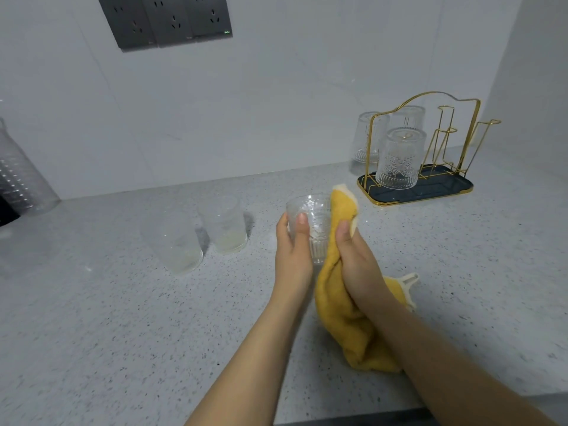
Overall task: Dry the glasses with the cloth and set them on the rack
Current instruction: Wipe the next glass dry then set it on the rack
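Observation:
My left hand (pixel 293 250) grips a clear patterned glass (pixel 313 222) upright above the counter. My right hand (pixel 358 259) holds a yellow cloth (pixel 344 302) bunched against the glass's right side, with one end of the cloth poking over the rim. Two more clear glasses stand upright on the counter to the left, one nearer (pixel 173 241) and one behind it (pixel 226 224). At the back right is a gold wire rack (pixel 430 139) on a dark tray (pixel 445 190). Three glasses hang upside down on its left pegs, the front one (pixel 399 158) most visible.
The grey speckled counter (pixel 123 318) meets a pale tiled wall carrying dark power sockets (pixel 166 20). A clear ribbed container (pixel 21 176) stands at the far left edge. The rack's right pegs (pixel 445 130) are bare. The counter's front edge runs along the bottom.

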Tool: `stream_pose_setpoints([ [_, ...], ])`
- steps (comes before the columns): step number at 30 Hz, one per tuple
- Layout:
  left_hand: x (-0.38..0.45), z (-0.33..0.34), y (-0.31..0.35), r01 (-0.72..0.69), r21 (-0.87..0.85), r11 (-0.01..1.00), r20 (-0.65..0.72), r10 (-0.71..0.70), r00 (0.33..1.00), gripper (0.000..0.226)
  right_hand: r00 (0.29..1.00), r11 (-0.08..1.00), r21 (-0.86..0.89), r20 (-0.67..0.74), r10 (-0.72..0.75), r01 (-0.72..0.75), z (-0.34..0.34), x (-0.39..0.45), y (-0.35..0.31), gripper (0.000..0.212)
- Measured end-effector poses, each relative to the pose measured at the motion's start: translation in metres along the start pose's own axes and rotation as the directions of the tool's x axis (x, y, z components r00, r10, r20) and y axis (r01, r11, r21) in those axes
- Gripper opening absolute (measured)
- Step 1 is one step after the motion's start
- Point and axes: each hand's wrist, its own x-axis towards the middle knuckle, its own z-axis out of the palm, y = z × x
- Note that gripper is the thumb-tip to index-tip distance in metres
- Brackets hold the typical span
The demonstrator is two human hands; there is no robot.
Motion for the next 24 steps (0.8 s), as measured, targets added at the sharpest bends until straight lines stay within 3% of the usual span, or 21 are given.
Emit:
stream_pose_setpoints([
  [4,-0.004,0.001,0.006,0.021,-0.032,0.999,0.064,-0.019,0.998,0.049,0.991,0.989,-0.067,0.040,-0.129,0.132,0.006,-0.007,0.003,0.057],
  [8,-0.006,0.003,0.002,0.089,-0.141,0.986,0.166,-0.065,0.984,0.060,0.978,0.984,0.128,-0.152,0.146,-0.127,-0.009,0.009,-0.002,0.053],
  [11,-0.005,0.002,0.004,0.180,-0.161,0.971,0.298,-0.126,0.946,0.051,0.952,0.932,0.292,-0.151,0.268,-0.216,-0.021,0.019,-0.009,0.050],
  [16,-0.001,-0.009,0.011,0.374,-0.215,0.902,0.452,-0.247,0.857,0.034,0.934,0.948,0.191,-0.206,0.292,-0.254,-0.034,0.026,-0.005,0.067],
  [19,-0.003,-0.011,0.011,0.422,-0.177,0.889,0.498,-0.289,0.818,0.032,0.938,0.974,0.076,-0.264,0.226,-0.214,-0.044,0.028,-0.010,0.058],
  [24,-0.001,-0.016,0.010,0.462,-0.174,0.870,0.522,-0.316,0.792,0.022,0.994,0.981,-0.168,-0.078,0.083,-0.095,-0.046,0.018,-0.021,0.050],
])
